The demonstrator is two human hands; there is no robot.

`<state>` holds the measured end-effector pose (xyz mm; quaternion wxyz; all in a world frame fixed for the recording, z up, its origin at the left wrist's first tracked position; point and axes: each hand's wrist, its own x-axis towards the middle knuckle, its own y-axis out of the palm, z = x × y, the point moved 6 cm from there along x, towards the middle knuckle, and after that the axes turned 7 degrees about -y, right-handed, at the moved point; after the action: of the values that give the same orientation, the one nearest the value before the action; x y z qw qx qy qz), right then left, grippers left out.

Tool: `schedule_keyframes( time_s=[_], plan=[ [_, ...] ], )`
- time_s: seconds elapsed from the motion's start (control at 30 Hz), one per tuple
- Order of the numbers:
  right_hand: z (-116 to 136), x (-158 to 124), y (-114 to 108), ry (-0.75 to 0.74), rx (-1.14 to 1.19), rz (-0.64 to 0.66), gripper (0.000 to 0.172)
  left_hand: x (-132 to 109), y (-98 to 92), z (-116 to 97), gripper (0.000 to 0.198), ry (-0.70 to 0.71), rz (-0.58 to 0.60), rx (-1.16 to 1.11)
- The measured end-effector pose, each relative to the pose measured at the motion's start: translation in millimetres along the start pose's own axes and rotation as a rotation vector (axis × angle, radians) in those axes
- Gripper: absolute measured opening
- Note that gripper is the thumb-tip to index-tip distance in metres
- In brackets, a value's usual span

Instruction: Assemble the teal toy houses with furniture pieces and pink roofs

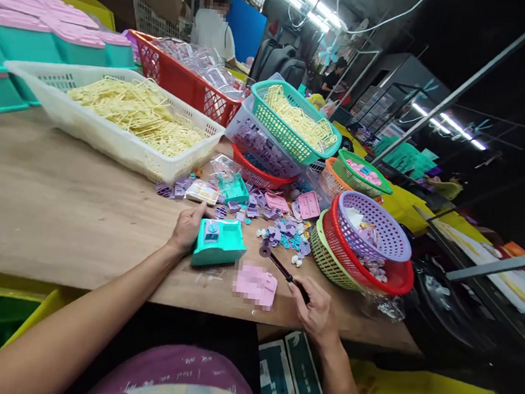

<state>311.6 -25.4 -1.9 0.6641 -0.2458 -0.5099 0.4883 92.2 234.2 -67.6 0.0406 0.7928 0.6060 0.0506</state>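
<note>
My left hand [187, 228] grips the left end of a teal plastic toy case [222, 252] resting on the table, with a small purple part [212, 232] on its upper face. My right hand [314, 307] is closed around the handle of a small hammer [280, 267]; the round dark head points toward the loose parts, just right of the case. Between my hands a pink plastic panel [260, 288], partly blurred, lies near the front edge. Behind the case are purple parts [287, 229], a second teal piece [234, 188] and pink panels [309, 205].
A white basket of pale yellow strips [45, 86] stands at the left back, beside a red crate [207, 95]. Stacked baskets [337, 263] stand right. Teal-and-pink boxes [79, 49] are piled far left. The table's front edge [164, 299] runs before me. Two people work in the background.
</note>
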Motion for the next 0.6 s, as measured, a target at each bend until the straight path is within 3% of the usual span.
schedule_keyframes(
  time_s=[0.1, 0.23, 0.33, 0.43, 0.5, 0.6],
  plan=[
    [-49.9, -36.1, 0.9, 0.109, -0.116, 0.022, 0.016, -4.5, -1.1, -23.8, 0.051, 0.115, 0.027, 0.055],
    [-75.7, -52.3, 4.9, 0.211, -0.233, 0.025, 0.019, -16.9, 13.9, -62.9, 0.043, 0.553, 0.257, 0.338],
    [-70.0, -33.8, 7.6, 0.198, -0.214, -0.035, 0.02, -33.1, 28.3, -72.3, 0.026, 0.831, 0.472, 0.615],
    [-72.1, -2.2, 13.7, 0.199, -0.181, -0.079, 0.024, -44.6, 36.2, -75.3, 0.012, 0.943, 0.617, 0.753],
    [-85.6, 18.2, 21.5, 0.266, -0.178, -0.066, 0.028, -46.1, 44.4, -82.4, 0.012, 0.952, 0.656, 0.785],
    [-108.7, 42.3, 36.6, 0.372, -0.176, -0.021, 0.029, -38.0, 72.8, -98.0, 0.019, 0.92, 0.599, 0.87]
  ],
)
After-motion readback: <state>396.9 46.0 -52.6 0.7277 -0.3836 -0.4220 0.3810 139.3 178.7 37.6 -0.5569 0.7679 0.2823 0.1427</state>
